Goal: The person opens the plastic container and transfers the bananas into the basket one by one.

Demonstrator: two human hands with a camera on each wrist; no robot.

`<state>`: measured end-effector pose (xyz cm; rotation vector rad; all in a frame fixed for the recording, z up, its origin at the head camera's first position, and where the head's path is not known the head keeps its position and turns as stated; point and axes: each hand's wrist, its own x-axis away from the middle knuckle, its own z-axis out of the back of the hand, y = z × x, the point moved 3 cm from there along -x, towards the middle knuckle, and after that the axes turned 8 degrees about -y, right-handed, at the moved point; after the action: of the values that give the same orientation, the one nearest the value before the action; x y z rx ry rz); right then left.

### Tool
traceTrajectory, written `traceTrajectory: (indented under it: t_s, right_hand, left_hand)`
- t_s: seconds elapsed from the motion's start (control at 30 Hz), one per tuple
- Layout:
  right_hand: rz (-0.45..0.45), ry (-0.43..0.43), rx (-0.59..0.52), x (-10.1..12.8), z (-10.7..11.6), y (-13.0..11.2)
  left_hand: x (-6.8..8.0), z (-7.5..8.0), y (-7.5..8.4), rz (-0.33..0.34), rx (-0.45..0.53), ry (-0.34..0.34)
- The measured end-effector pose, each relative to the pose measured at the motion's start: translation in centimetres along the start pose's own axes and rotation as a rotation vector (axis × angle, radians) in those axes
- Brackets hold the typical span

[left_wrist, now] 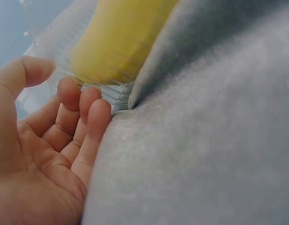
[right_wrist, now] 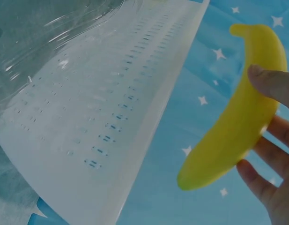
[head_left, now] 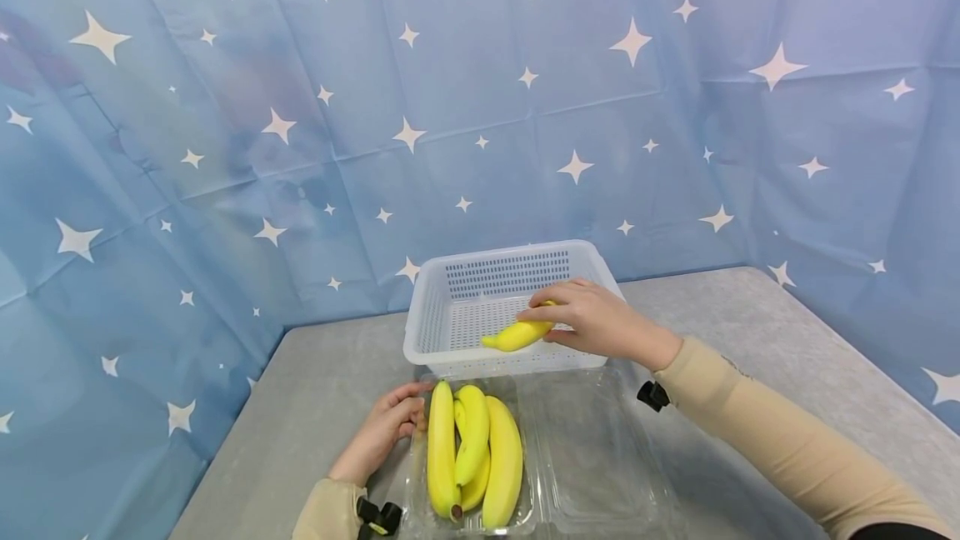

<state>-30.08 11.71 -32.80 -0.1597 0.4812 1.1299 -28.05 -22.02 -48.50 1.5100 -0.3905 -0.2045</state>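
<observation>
My right hand (head_left: 592,319) grips a single yellow banana (head_left: 517,335) and holds it over the front of a white perforated basket (head_left: 450,282). In the right wrist view the banana (right_wrist: 238,122) lies between thumb and fingers (right_wrist: 270,84), beside the basket's wall (right_wrist: 111,117). My left hand (head_left: 382,432) rests on the grey table, its fingertips (left_wrist: 95,110) touching the left edge of a clear plastic clamshell tray (head_left: 592,457). Three bananas (head_left: 472,457) lie in the tray's left half; one shows as a yellow shape (left_wrist: 116,37) through the plastic.
The grey table (head_left: 750,340) runs into a corner hung with blue star-patterned cloth (head_left: 480,107). The basket stands just behind the clamshell tray. The tray's right half holds nothing. Bare table lies left of my left hand and right of my right arm.
</observation>
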Motion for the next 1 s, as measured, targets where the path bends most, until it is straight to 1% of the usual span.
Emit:
traceTrajectory:
  t_s: [0.4, 0.67, 1.0]
  right_hand:
    - [-0.023, -0.032, -0.007, 0.2, -0.4, 0.7]
    - [-0.037, -0.051, -0.012, 0.4, -1.2, 1.2]
    - [-0.057, -0.078, -0.004, 0.4, -1.6, 2.0]
  left_hand:
    - [-0.1, 0.0, 0.0, 0.003, 0.005, -0.001]
    - [0.0, 0.0, -0.1, 0.011, 0.007, 0.005]
    - [0.0, 0.0, -0.1, 0.0, 0.002, 0.008]
